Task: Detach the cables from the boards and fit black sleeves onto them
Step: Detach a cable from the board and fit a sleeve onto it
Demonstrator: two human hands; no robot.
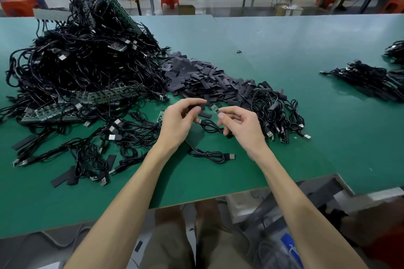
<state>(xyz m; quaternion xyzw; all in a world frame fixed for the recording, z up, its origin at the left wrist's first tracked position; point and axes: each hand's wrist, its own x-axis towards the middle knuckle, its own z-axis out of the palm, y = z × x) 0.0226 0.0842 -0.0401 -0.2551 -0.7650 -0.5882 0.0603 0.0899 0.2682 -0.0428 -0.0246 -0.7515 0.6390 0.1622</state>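
My left hand (179, 120) pinches a flat black sleeve (200, 107) between thumb and fingertips. My right hand (238, 124) pinches a small green board piece (215, 109), with its black cable (211, 126) looping down onto the mat between the hands. The sleeve's open end faces the board piece, a short gap apart. A heap of black sleeves (196, 76) lies just behind the hands. At the left, a big tangle of cables on green boards (87, 61) rises high.
Loose USB cables (218, 156) lie near my wrists and at the left front. A pile of cables (277, 113) sits right of my hands, another (371, 81) at the far right. The green mat's front edge (218, 194) runs under my forearms.
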